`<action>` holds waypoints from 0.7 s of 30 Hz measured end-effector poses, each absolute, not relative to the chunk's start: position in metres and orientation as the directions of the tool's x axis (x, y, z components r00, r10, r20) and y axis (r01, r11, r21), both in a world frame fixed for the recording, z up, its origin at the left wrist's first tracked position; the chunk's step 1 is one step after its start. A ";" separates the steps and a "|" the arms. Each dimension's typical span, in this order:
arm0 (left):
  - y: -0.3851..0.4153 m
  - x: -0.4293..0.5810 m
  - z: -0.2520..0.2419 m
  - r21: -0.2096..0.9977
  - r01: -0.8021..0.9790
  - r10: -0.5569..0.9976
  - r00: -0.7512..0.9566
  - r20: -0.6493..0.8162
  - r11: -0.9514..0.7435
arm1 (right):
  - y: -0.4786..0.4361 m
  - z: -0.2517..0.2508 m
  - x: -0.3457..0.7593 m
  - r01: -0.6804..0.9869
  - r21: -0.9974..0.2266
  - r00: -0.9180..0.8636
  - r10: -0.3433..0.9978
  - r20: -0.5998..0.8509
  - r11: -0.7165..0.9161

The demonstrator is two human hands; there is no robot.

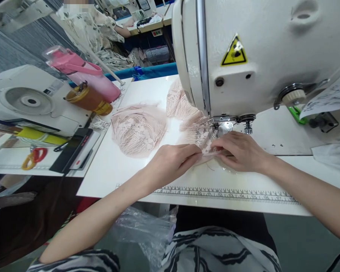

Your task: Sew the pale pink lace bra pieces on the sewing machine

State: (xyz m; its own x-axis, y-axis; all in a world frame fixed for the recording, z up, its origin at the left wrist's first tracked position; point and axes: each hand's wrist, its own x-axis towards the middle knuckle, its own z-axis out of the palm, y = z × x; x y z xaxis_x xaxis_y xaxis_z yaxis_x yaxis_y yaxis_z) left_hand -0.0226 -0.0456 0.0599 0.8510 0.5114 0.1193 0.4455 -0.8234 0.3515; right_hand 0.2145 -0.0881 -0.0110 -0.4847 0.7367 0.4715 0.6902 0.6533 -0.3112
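Observation:
A white sewing machine stands over a white table. Pale pink lace fabric runs under its presser foot. My left hand pinches the lace's near edge, fingers pressed together. My right hand lies on the lace just in front of the presser foot, fingers curled down onto the fabric. A second pink lace piece lies loose on the table to the left, apart from both hands.
A printed ruler runs along the table's front edge. To the left sit a pink bottle, a brown cup, a black device, and red and yellow scissors. Another person sits at the back.

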 end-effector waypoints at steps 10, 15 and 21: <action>-0.028 0.000 0.043 0.151 0.269 0.283 0.956 0.081 -0.951 | -0.084 -0.013 0.217 0.611 -0.138 -0.546 0.542 0.639 0.779; -0.023 0.008 0.021 -0.118 0.141 0.088 0.925 0.371 -0.983 | -0.086 -0.006 0.220 0.603 -0.148 -0.564 0.551 0.616 0.784; -0.027 0.001 0.008 -0.158 0.177 0.074 0.860 0.505 -0.971 | -0.083 -0.007 0.221 0.712 -0.169 -0.549 0.691 0.470 0.681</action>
State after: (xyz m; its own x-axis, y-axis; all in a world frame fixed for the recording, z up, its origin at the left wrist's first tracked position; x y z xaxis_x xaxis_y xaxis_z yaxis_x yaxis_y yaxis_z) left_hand 0.0008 -0.0268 0.0081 0.8598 0.0740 0.5052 0.1766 -0.9715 -0.1582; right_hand 0.2211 -0.0829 -0.0068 -0.5488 0.6911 0.4703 0.7125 0.6810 -0.1692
